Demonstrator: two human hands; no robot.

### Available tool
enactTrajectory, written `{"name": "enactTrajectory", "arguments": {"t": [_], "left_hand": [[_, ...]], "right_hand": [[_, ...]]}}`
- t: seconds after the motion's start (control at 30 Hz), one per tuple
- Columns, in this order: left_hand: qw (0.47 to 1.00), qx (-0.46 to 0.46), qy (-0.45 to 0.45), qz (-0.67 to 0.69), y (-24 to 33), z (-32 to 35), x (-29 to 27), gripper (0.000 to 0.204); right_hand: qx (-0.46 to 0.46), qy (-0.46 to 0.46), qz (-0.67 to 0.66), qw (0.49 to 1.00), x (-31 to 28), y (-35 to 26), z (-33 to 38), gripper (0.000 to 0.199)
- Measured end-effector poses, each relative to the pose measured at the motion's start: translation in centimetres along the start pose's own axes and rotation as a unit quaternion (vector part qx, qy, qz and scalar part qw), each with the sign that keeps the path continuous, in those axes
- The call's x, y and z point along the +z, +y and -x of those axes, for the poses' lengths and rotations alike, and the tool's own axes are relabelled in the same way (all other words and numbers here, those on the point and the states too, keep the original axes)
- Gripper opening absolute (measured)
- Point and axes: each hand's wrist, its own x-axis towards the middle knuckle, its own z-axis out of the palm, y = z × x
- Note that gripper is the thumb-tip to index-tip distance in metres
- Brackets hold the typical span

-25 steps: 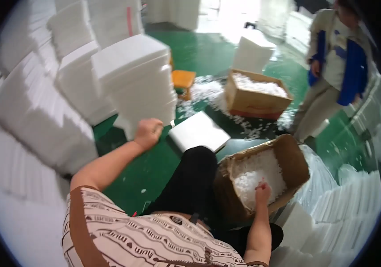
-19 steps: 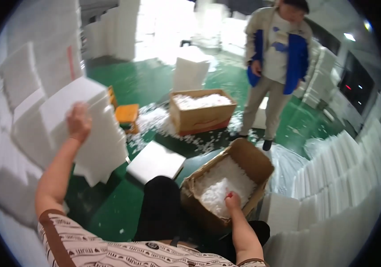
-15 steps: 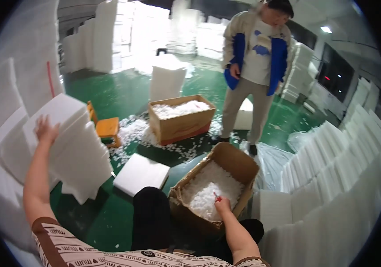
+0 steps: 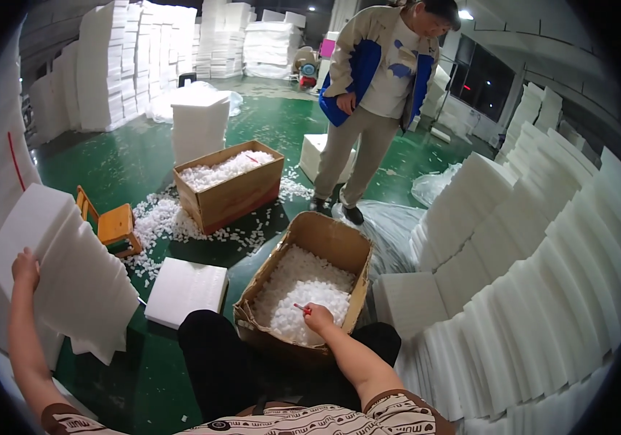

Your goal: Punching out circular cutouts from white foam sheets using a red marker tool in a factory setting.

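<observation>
My left hand (image 4: 26,268) is at the near edge of a leaning stack of white foam sheets (image 4: 71,254) on the left. Its fingers look bent and close together on the edge of a foam sheet (image 4: 29,217). Over an open cardboard box (image 4: 252,330) between my knees, my right hand (image 4: 318,317) is closed on a small red-handled tool (image 4: 301,309). The tool's tip is thin, and I cannot make out its exact kind. Small white foam pieces (image 4: 310,275) fill much of the box, heaped under my right hand.
Another cardboard box (image 4: 231,196) of foam pieces stands farther off, with pieces spilled around it. A small wooden chair (image 4: 117,223) and a white foam block (image 4: 186,290) are to the left. A person (image 4: 376,94) stands beyond the box. Foam stacks (image 4: 528,290) line the right.
The view has swung right, so the scene sits farther left. My left hand has slid toward the foam stack's near edge, its fingers less spread. The tool in my right hand now points left.
</observation>
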Motion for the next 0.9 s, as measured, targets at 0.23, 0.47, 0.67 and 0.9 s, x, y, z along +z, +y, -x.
{"name": "enactTrajectory", "arguments": {"t": [0.23, 0.47, 0.67, 0.9], "left_hand": [[0.984, -0.034, 0.174, -0.036, -0.2, 1.7, 3.5, 0.046], [0.920, 0.020, 0.387, -0.049, -1.7, -1.1, -4.1, 0.048], [0.809, 0.278, 0.504, 0.116, 12.2, 7.5, -19.6, 0.043], [0.700, 0.469, 0.446, 0.302, 26.3, 19.3, -26.2, 0.030]], "right_hand": [[-0.020, -0.030, 0.012, 0.999, -0.7, -0.3, 1.2, 0.019], [-0.046, 0.060, -0.077, 0.994, -0.1, 1.3, 0.0, 0.018], [-0.096, 0.235, -0.283, 0.925, -3.5, -1.6, -0.4, 0.013], [-0.282, 0.310, -0.368, 0.830, -16.5, -11.8, 6.4, 0.033]]}}
